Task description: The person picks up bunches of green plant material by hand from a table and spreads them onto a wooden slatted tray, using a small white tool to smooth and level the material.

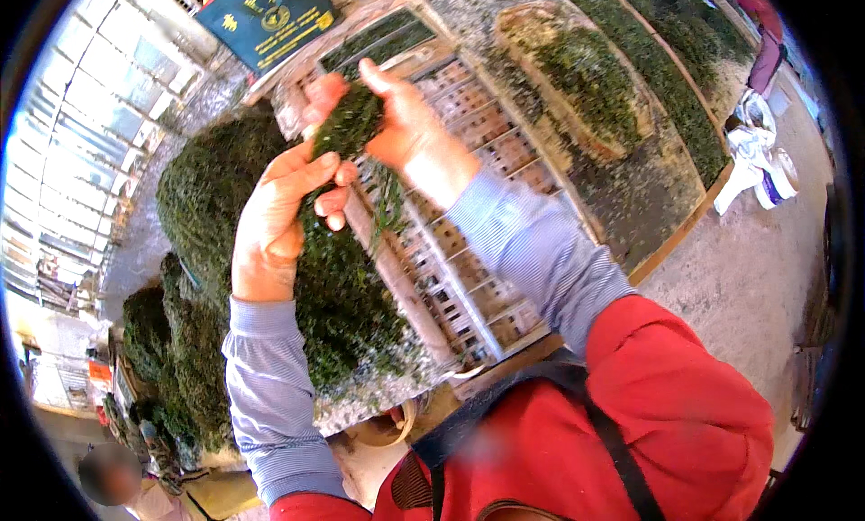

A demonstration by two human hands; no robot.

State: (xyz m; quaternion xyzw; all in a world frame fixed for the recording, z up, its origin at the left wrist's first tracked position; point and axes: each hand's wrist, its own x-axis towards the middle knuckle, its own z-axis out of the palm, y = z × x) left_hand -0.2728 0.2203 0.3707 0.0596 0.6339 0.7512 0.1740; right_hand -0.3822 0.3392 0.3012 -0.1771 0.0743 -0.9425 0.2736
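In front of me, raised over the work surface, is a bundle of dark green plant sprigs (350,123). My right hand (405,129) grips its upper end, with the thumb pointing up. The fingers of my left hand (284,201) pinch its lower end. A few loose strands (389,206) hang below the right hand. Beneath both hands lies a pale slatted tray (468,125) with rows of square holes, divided by bars. Just left of it rises a big heap of the same greenery (216,174), partly covered by my left arm.
Right of the slatted tray, a flat bed (653,210) carries spread greenery with an oval patch in it. A dark teal printed bag (270,26) stands at the far left. White plastic bags (755,156) lie on the floor at right. One person (766,35) is far right, another lower left.
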